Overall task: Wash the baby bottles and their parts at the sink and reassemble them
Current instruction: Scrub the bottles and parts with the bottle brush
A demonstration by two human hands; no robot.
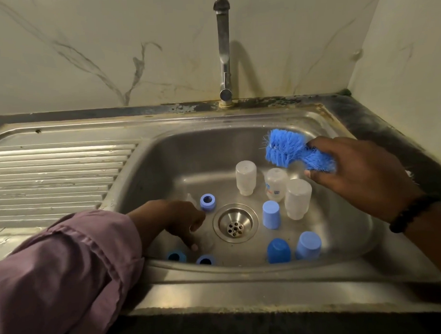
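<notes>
We cannot tell what the left hand [181,218] holds, its fingertips curled out of sight. The brush [296,151] handle vanishes inside the right hand [359,172]. Both forearms run off the frame edges; bottle [275,185] print stays unreadable.

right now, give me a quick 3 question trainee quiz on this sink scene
1. True or false: the right hand holds a blue brush.
2. How many clear bottles stand upside down in the sink? A) two B) three C) five
3. Fill in: the left hand reaches down beside the ____ at the middle of the basin.

Key: 1 true; 2 B; 3 drain
</notes>
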